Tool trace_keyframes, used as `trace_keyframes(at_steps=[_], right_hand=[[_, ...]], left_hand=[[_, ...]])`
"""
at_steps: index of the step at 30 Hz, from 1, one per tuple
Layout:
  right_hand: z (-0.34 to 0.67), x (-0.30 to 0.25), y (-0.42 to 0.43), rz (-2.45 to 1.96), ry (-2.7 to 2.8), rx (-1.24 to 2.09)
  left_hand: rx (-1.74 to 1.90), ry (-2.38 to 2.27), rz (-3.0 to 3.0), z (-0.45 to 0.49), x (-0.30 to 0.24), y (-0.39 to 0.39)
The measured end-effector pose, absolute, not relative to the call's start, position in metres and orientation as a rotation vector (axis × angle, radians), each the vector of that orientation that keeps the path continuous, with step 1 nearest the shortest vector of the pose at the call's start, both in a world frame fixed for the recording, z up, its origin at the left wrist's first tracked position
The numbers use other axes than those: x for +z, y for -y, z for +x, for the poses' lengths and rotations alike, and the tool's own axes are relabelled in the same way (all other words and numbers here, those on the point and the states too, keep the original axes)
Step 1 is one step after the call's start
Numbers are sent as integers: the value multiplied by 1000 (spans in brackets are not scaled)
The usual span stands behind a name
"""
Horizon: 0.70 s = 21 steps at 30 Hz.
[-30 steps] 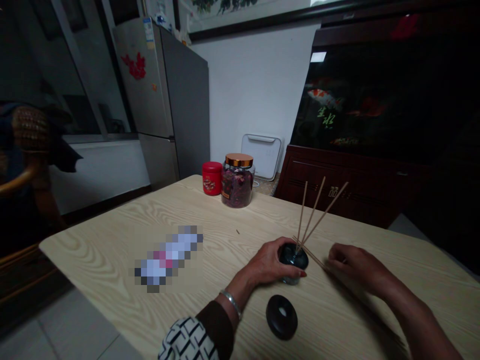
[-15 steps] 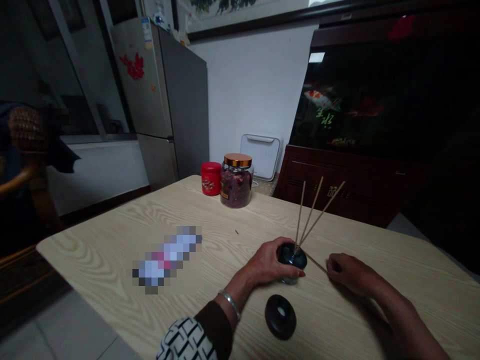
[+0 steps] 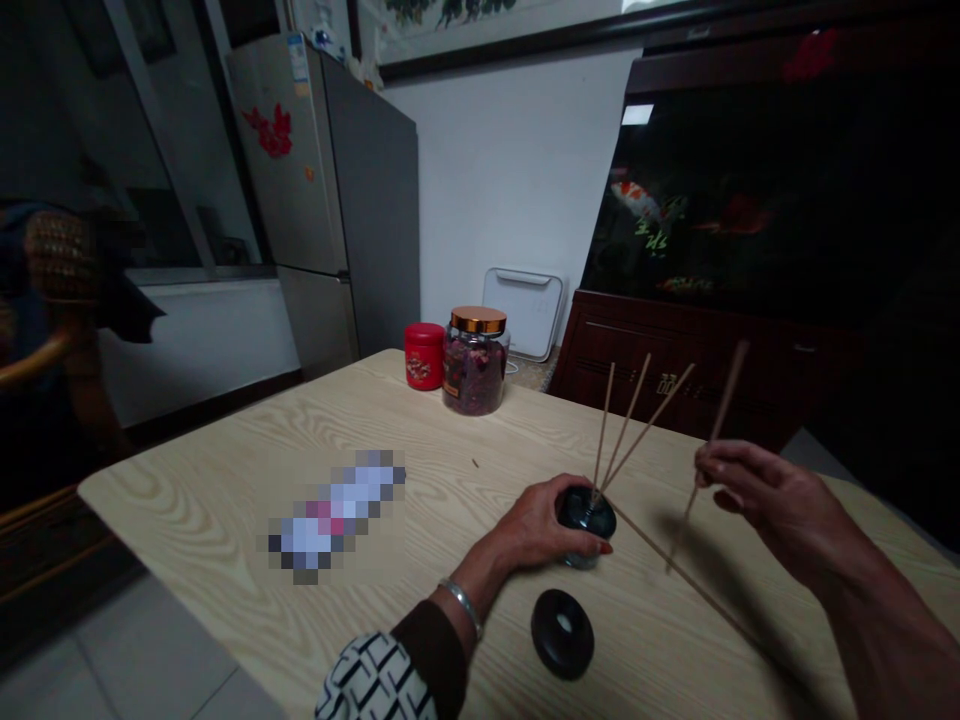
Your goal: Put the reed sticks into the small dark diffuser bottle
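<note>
a dark glazed round holder (image 3: 583,513) is being clamped by the left hand (image 3: 534,525), its fingers wrapped around the side, on the pale wood-grain surface (image 3: 195,490). three thin wooden sticks (image 3: 626,425) are being held upright and slightly fanned in the top of the holder. a long fourth stick (image 3: 679,570) is being held at a low tilt, running from the holder toward the near right of the surface. a fifth stick (image 3: 721,400) is being pinched between the fingers (image 3: 720,460) of the right hand (image 3: 776,505), which is being kept raised above the surface to the right of the holder, so the hands are being held apart. a silver bangle (image 3: 461,607) is being worn on the left wrist, beside a patterned sleeve (image 3: 373,680). a black ring-shaped disc (image 3: 562,634) with a pale centre is being rested on the surface just in front of the holder. farther back, a red tin (image 3: 424,356) is being kept beside a glass jar of dried rose petals (image 3: 474,365) with a copper lid. a pixelated object (image 3: 334,517) is being shown on the left of the surface, its kind being obscured.
</note>
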State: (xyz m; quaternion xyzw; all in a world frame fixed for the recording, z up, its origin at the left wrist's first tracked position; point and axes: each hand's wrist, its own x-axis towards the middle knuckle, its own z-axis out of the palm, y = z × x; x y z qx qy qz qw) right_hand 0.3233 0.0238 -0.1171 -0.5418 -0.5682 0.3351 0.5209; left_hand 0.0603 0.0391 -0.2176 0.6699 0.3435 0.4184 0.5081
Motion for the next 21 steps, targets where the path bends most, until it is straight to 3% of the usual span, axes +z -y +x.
trace_keyframes(at_steps=[6, 13, 21], right_hand=[[293, -100, -11, -1064, 1072, 706], [267, -103, -5, -1131, 1304, 521], [249, -131, -14, -1205, 1592, 615]], left_hand=[[1024, -815, 1638, 61, -219, -40], [1015, -829, 1625, 61, -218, -39], [1020, -830, 1650, 60, -216, -38]])
